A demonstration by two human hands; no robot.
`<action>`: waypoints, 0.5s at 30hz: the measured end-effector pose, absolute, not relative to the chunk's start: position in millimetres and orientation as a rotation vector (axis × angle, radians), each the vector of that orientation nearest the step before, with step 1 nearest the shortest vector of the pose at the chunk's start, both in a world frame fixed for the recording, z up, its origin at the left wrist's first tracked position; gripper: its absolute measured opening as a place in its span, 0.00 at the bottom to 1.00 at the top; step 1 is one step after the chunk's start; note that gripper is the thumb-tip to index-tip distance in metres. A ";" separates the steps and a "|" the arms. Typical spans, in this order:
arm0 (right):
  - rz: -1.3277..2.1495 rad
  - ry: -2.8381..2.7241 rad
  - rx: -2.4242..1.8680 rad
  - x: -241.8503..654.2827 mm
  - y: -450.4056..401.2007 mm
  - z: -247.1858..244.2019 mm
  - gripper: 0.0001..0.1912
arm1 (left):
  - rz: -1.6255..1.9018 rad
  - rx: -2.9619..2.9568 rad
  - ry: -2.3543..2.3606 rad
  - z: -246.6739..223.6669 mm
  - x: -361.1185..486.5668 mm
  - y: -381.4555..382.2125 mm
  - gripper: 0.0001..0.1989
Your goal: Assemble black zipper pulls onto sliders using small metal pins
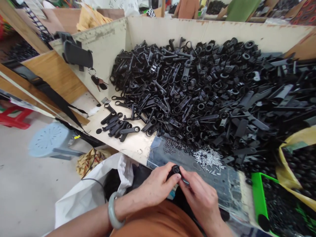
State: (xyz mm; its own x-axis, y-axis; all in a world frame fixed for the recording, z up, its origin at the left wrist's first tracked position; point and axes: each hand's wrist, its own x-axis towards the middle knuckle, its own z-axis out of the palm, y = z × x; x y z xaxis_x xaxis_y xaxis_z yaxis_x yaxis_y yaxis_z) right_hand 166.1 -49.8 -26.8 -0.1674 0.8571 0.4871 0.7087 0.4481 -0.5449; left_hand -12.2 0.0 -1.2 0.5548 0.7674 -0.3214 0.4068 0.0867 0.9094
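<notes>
Close to my body, at the bench's front edge, my left hand (158, 182) is closed around a small black plastic part (175, 170) with a round end. My right hand (201, 194) pinches the same part from the other side; most of it is hidden by my fingers. Just beyond lie a pile of thin silver pins (208, 159) and a scatter of tiny dark screw-like pieces (170, 145). Several finished-looking black handle-shaped pieces (119, 127) lie to the left.
A large heap of black plastic parts (172, 82) fills the walled bench. At right are a green bin (257, 194) and a yellow sack (283, 164). A white sack (76, 200) and blue stool (50, 140) stand left. Keys (98, 81) hang from the phone holder (77, 55).
</notes>
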 end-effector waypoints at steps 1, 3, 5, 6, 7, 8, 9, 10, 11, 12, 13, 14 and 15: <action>0.219 -1.925 -1.320 164.6 -50.7 -27.7 0.14 | 0.350 1.558 1.052 -1.4 -11.3 -0.4 0.11; 0.192 -1.911 -1.329 162.2 -52.0 -29.8 0.12 | 0.318 1.600 1.078 -3.2 -9.7 -1.9 0.11; 0.174 -1.908 -1.342 160.5 -53.0 -32.0 0.11 | 0.272 1.642 1.108 -5.8 -8.9 -4.1 0.13; 0.168 -1.917 -1.352 159.9 -53.5 -33.1 0.10 | 0.249 1.665 1.127 -7.0 -8.7 -5.2 0.13; 0.160 -1.931 -1.361 159.5 -53.7 -34.0 0.10 | 0.228 1.690 1.146 -7.8 -8.7 -6.1 0.14; 0.150 -1.949 -1.368 159.2 -53.8 -34.9 0.10 | 0.207 1.713 1.162 -8.2 -8.7 -6.6 0.14; 0.140 -1.969 -1.372 159.0 -53.7 -35.6 0.10 | 0.185 1.730 1.173 -8.2 -8.8 -6.6 0.15; 0.129 -1.988 -1.374 158.9 -53.3 -36.2 0.11 | 0.163 1.744 1.179 -8.0 -8.8 -6.2 0.15; 0.116 -2.008 -1.371 158.9 -52.5 -36.6 0.11 | 0.145 1.754 1.181 -7.5 -8.8 -5.4 0.16; 0.100 -2.028 -1.368 159.2 -51.3 -36.8 0.11 | 0.131 1.759 1.181 -7.0 -8.6 -4.5 0.16; 0.083 -2.049 -1.366 159.7 -49.8 -36.8 0.11 | 0.124 1.761 1.178 -6.6 -8.3 -3.6 0.16; 0.065 -2.074 -1.363 160.5 -48.0 -36.5 0.11 | 0.124 1.759 1.178 -6.3 -7.9 -2.9 0.16; 0.045 -2.103 -1.358 161.5 -46.0 -35.9 0.11 | 0.130 1.755 1.184 -6.2 -7.4 -2.6 0.16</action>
